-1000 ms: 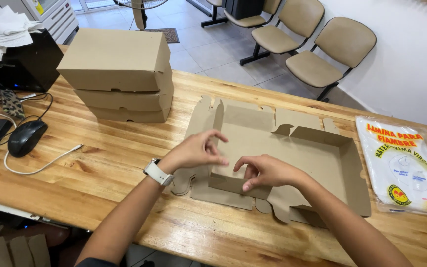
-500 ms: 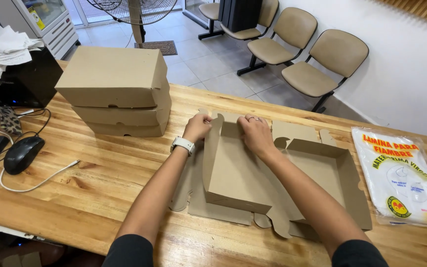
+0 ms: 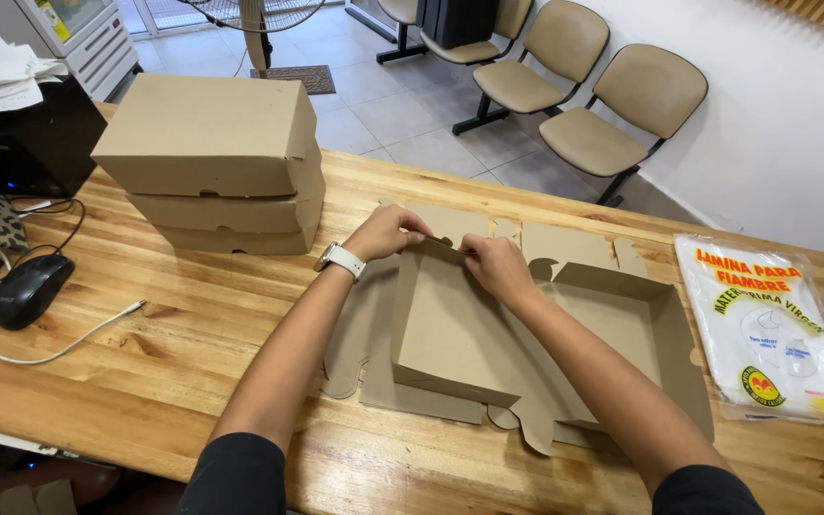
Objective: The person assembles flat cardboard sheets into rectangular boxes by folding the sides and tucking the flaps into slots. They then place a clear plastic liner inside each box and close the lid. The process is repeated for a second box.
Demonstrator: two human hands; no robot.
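A half-folded brown cardboard box point(image 3: 460, 334) lies on the wooden table point(image 3: 174, 353) in front of me. Its left side panel stands upright and the right part forms a shallow tray. My left hand point(image 3: 388, 232), with a white watch on the wrist, pinches the far top edge of the raised panel. My right hand point(image 3: 496, 265) grips the same edge just to the right, fingers pressed on a flap at the far corner. Flat cut-out tabs lie around the box.
Three closed cardboard boxes point(image 3: 216, 162) are stacked at the left. A black mouse point(image 3: 30, 289) with a white cable lies at the left edge. A plastic packet of sheets point(image 3: 774, 324) rests at the right. Beige chairs point(image 3: 622, 114) stand beyond the table.
Both hands moved from the near side of the box to its far edge. The left side panel, flat before, now stands upright.
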